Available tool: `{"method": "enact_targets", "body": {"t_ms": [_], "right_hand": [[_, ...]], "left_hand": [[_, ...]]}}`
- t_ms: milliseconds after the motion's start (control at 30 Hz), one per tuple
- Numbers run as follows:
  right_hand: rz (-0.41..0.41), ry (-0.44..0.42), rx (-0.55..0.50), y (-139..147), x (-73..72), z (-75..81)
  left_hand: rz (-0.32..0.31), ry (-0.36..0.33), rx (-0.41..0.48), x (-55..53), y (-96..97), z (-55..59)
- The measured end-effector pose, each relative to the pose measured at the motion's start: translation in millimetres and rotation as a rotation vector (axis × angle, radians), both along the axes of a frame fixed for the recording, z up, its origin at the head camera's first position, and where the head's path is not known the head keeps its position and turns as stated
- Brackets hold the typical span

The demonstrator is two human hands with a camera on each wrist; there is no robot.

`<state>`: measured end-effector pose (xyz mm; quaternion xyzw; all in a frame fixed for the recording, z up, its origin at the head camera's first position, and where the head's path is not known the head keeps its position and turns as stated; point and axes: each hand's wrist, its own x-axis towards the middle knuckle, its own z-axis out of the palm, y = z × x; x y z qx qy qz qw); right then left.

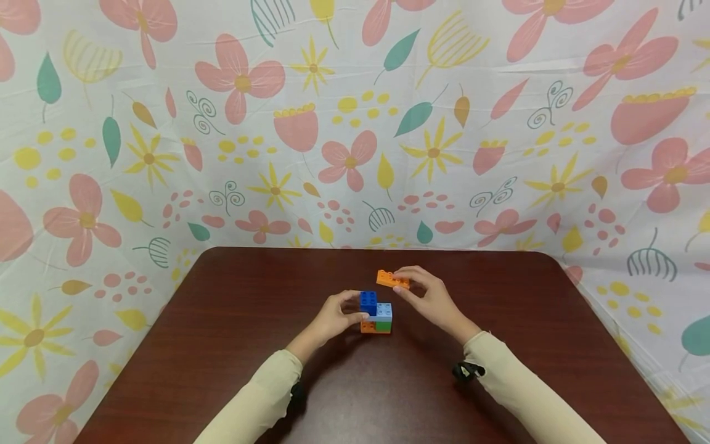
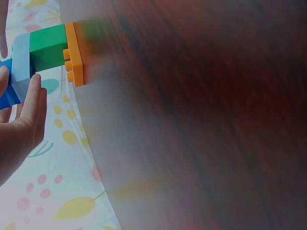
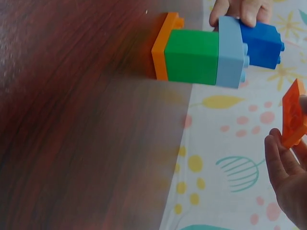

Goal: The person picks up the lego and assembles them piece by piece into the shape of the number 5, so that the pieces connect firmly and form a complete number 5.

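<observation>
A small stack of toy building bricks stands on the table. An orange plate brick [image 1: 367,327] forms its base, and on that sits a green brick [image 3: 192,56]. Above the green one lies a light blue brick [image 1: 384,309]. A dark blue brick [image 1: 368,300] tops its left part. My left hand [image 1: 333,316] grips the stack from the left, thumb and fingers on either side around the dark blue brick. Up and to the right, my right hand [image 1: 431,300] pinches another orange plate brick [image 1: 386,279] by its right end, in the air apart from the stack.
The dark reddish-brown table [image 1: 222,382] has rounded far corners. Behind it hangs a white cloth [image 1: 355,92] printed with flowers and leaves. Both forearms wear pale sleeves [image 1: 261,388], with a black strap [image 1: 468,371] at the right wrist.
</observation>
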<state>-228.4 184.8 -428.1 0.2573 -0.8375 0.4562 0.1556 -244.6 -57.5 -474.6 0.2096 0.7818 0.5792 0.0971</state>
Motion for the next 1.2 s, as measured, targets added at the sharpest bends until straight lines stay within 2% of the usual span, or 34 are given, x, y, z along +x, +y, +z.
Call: {"method": "enact_targets", "body": {"t_ms": [133,267,500,600,700,867,933,1100,1200], "right_hand": [[0.045,0.006,0.001,-8,13.3,14.8],[0.082,0.014,0.009,-14,17.4,18.3],[0.140,0.015,0.043,-18,20.2,16.4],[0.156,0.009,0.048,-19,19.0,13.4],[0.155,0.005,0.053,-18,13.7,4.8],[0.156,0.005,0.068,-13,-0.4,-13.9],[0.164,0.007,0.074,-11,-3.5,-16.4],[0.196,0.020,0.095,-11,-6.5,-15.9],[0.205,0.028,0.117,-12,-7.0,-14.7]], "left_hand": [[0.005,0.010,-0.005,-1.3,0.1,-2.0],[0.009,0.023,-0.010,0.2,0.9,0.1],[-0.009,0.005,-0.005,19.3,0.0,30.6],[-0.013,-0.012,-0.006,21.4,-0.3,33.8],[-0.020,-0.011,-0.002,20.1,-0.7,31.7],[-0.014,-0.002,0.004,6.5,-0.9,8.8],[-0.008,-0.007,0.006,0.6,-0.8,-0.4],[-0.008,-0.016,0.009,-2.3,-1.6,-3.2],[-0.013,-0.015,0.007,0.9,-2.1,2.4]]}}
